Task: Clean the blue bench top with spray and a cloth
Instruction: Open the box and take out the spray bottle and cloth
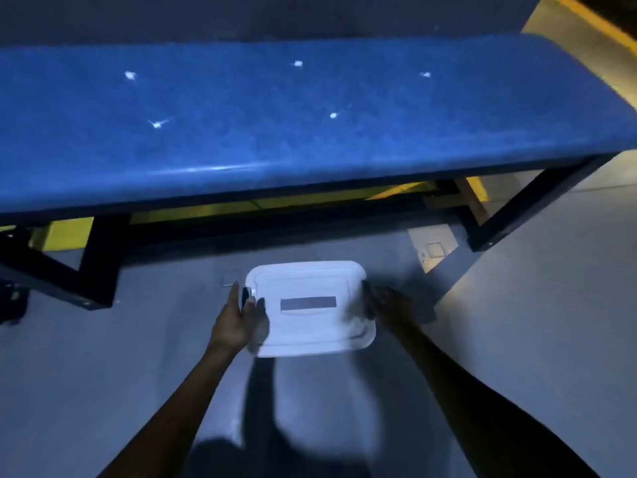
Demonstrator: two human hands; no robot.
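The blue bench top point(275, 132) runs wide on dark legs, bare but for small white specks point(130, 76). Grey floor point(103, 357) sits below.

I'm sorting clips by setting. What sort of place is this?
Probably a factory or workshop floor: a blue bench on a dark metal frame, a grey concrete floor, and yellow painted floor lines.
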